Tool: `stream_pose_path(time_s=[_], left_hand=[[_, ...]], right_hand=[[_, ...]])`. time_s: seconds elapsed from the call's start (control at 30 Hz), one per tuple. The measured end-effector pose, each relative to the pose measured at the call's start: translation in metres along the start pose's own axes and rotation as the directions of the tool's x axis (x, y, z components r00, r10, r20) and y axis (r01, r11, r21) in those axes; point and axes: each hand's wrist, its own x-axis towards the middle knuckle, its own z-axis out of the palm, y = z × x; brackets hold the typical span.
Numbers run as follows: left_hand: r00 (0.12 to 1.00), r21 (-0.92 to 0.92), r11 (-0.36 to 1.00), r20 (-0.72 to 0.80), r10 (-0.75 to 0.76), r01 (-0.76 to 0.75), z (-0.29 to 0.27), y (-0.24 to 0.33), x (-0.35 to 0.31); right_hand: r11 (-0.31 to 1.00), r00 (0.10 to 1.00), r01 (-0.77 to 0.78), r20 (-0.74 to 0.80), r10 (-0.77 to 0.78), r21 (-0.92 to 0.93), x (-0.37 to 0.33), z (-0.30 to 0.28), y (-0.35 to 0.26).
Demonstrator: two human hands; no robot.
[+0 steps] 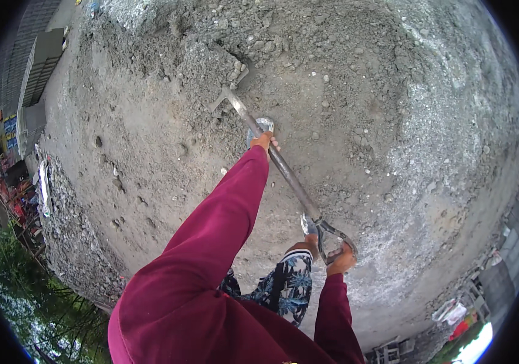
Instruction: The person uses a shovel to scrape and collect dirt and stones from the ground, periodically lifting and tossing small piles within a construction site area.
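A shovel (293,179) slants across the middle of the view, its blade up and to the left, its handle down and to the right. My left hand (264,141) is wrapped round the shaft, not far from the blade. At the other end my right hand (341,259) grips the D-shaped handle. Grey sand and gravel (208,67) cover most of the blade, so only its rear edge and a side strip show. The blade lies at the foot of a loose gravel heap (284,33).
My shoes (264,124) stand on packed sandy ground (174,176), one close to the shaft. Paler gravel (454,121) spreads along the right. Stacked grey blocks (40,64) stand at the far left, with green trees (35,291) below them.
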Motion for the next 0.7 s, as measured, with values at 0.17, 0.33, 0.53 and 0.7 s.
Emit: stream_pose_path(time_s=[0.17,0.33,0.53,0.7], left_hand=[[0.994,-0.063,0.992,0.016,0.109,-0.107,-0.032,0.000,-0.097],[0.984,-0.200,0.969,0.065,0.163,-0.147,-0.067,-0.038,-0.221],[0.992,-0.345,0.938,0.114,0.062,-0.019,-0.096,-0.135,-0.353],[0.979,-0.600,0.790,0.202,-0.002,0.125,-0.159,-0.243,-0.410]], right_hand=[[0.996,0.991,-0.012,0.131,0.001,0.089,-0.013,-0.072,-0.011],[0.989,0.961,0.109,0.243,-0.130,0.098,-0.037,-0.182,-0.048],[0.931,0.883,0.366,0.312,-0.350,0.007,-0.060,-0.344,-0.104],[0.825,0.826,0.534,0.324,-0.462,-0.184,-0.088,-0.429,-0.146]])
